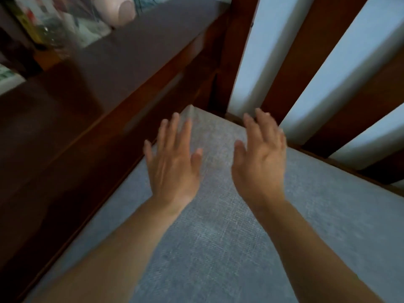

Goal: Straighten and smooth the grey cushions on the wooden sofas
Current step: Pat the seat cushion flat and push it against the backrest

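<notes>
A grey woven seat cushion (317, 215) fills the lower right of the head view, its far corner tucked against the wooden sofa frame. My left hand (172, 158) is spread flat with straight fingers over the cushion near its left edge. My right hand (260, 156) is beside it, fingers straight and pointing toward the back slats. Both palms face down over the fabric; I cannot tell whether they touch it. Neither hand holds anything.
The dark wooden armrest (135, 68) runs diagonally along the cushion's left side. Wooden back slats (306, 62) stand behind the cushion, with a pale wall between them. A glass-topped table with clutter (65, 29) lies beyond the armrest at the top left.
</notes>
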Motion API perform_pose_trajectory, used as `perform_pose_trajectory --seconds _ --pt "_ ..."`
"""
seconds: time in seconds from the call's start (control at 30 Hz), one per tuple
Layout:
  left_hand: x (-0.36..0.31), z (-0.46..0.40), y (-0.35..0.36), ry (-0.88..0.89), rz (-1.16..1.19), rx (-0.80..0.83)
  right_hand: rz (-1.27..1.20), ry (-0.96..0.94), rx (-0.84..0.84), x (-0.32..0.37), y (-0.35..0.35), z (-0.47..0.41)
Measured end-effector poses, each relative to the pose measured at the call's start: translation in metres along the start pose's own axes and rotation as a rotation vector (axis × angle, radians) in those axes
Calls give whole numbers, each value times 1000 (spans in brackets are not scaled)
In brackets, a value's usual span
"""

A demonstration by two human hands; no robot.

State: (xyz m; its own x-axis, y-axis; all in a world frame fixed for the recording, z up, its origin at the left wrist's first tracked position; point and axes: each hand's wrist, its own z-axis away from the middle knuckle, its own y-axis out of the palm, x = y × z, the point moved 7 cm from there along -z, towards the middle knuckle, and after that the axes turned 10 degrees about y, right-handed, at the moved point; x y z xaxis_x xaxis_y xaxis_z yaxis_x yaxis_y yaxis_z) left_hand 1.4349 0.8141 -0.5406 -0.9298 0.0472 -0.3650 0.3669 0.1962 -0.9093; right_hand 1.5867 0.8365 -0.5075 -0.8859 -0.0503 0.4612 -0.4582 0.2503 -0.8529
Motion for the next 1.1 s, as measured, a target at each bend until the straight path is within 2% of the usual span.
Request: perform_pose_trajectory --seconds 0.03,0.1,0.13,0.17,0.2,0.3,0.33,0.43,0.47,0.5,0.53,0.57,0.63,0.67,0.7,0.77,0.8,0.87,0.97,1.0,1.03,1.1 --pt "4 32 2 -26 -40 13 13 -47 38 1 5 24" --pt "13 79 24 -26 -191 238 254 -241 333 -1 44 70" --pt "18 80 32 -28 -214 298 336 -262 437 -5 56 72" --pt "20 75 31 -36 -200 321 330 -251 462 -1 59 67" --pt "16 72 20 -72 -179 323 254 -218 440 15 45 65" --pt "20 103 -31 -152 -149 4 -174 -198 48 42 -12 77" --pt "25 138 -36 -176 -172 -43 -183 -240 94 45 -8 101" --pt "29 221 -5 -260 -253 258 209 -413 464 29 49 174" --pt "37 229 -1 -289 -233 279 273 -381 563 26 57 181" --pt "39 223 -5 -311 -196 283 277 -352 592 33 51 180" --pt "38 220 -18 -346 -163 240 197 -330 535 46 31 176" --pt "35 221 -34 -365 -136 141 52 -344 408 59 6 174" --pt "25 263 -66 -392 -125 -122 -204 -346 187 65 -36 199" --pt "21 290 -65 -416 -145 -161 -209 -366 165 60 -40 217" --pt "15 324 -55 -466 -161 -74 -162 -401 248 52 -31 249" --pt "11 367 -21 -484 -224 186 74 -593 475 37 10 301" --pt "18 371 -13 -487 -221 232 159 -606 536 34 24 306" --pt "21 364 -24 -493 -181 236 182 -537 610 44 19 303" --pt "13 386 -62 -524 -187 -52 -142 -399 311 54 -45 302" --pt "8 411 -61 -554 -196 -121 -179 -404 282 48 -57 323" --pt "1 431 -51 -567 -171 -82 -145 -441 314 38 -55 350" --pt "-9 465 -23 -561 -145 102 63 -564 478 13 -32 403"
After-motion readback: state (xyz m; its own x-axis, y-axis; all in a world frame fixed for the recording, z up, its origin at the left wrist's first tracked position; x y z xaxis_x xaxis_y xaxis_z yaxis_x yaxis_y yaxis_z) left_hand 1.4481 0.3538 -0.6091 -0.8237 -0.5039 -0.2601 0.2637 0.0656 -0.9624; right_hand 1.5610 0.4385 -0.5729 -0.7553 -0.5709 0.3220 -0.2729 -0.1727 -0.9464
